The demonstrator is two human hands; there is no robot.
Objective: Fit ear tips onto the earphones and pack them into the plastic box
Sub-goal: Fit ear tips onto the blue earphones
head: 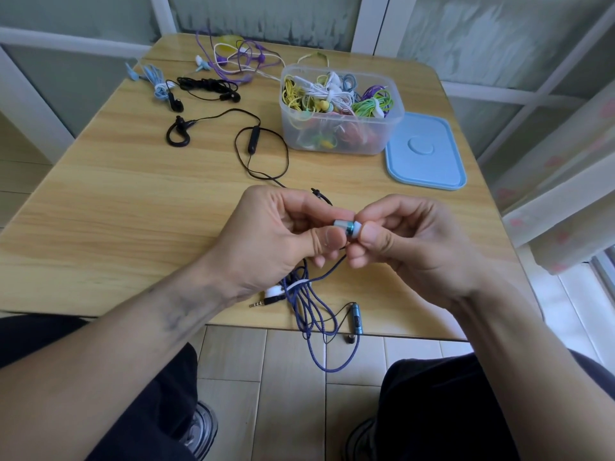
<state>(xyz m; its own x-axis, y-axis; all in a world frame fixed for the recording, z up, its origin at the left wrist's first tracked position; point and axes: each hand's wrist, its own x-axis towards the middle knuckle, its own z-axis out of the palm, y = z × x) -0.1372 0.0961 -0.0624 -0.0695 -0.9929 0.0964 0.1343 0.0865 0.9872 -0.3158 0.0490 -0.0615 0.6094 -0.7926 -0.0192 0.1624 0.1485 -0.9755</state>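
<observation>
Pale wood-grain table (116, 201) fills the middle of the frame, with frosted window panels behind it and floor tiles below its near edge. At centre, the left hand (266, 241) pinches a small teal-and-silver earbud (344, 227) between thumb and curled fingers, while the right hand (409, 241) pinches a white ear tip (357, 227) against the bud's end. Both sets of fingers are closed tightly around these small parts, none spread. The two hands meet nose to nose, probably so one steadies the bud while the other presses the tip onto its nozzle; whether the tip is fully seated I cannot tell.

From the bud, a braided blue cable (312, 314) hangs down over the near table edge, its inline remote (356, 317) and jack plug (263, 302) lying at lower centre.

In the upper right stands the clear plastic box (339, 141), open and already heaped with coloured earphones; its blue lid (429, 154) lies flat just beside it, presumably left off for further packing. Black earphones (206, 88), a black neckband set (249, 144) and purple and light-blue ones (233, 61) wait at the upper left.
</observation>
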